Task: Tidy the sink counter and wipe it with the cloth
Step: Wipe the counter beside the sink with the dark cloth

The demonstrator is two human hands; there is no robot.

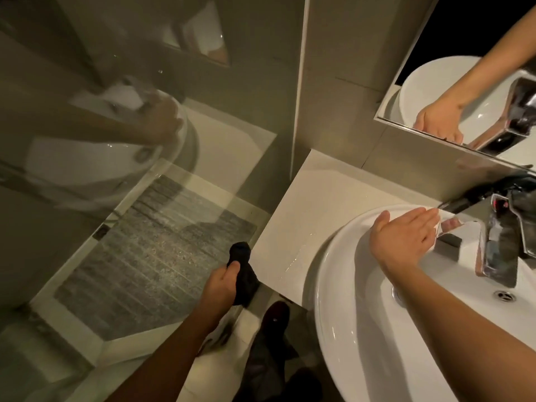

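Note:
My left hand (221, 284) grips a dark cloth (243, 271), holding it off the counter's left edge, over the floor. My right hand (406, 237) is open, palm up and fingers together, held inside the white round basin (342, 314) just under the chrome tap's (490, 227) spout. The pale counter (316, 198) to the left of the basin is bare, with a wet streak near the basin's rim.
A glass shower screen (145, 169) stands left of the counter, with a grey stone shower floor behind it. A mirror (464, 91) hangs above the tap and reflects my right hand. The basin drain (505, 295) lies at the right. My dark shoe (274, 317) is below the counter.

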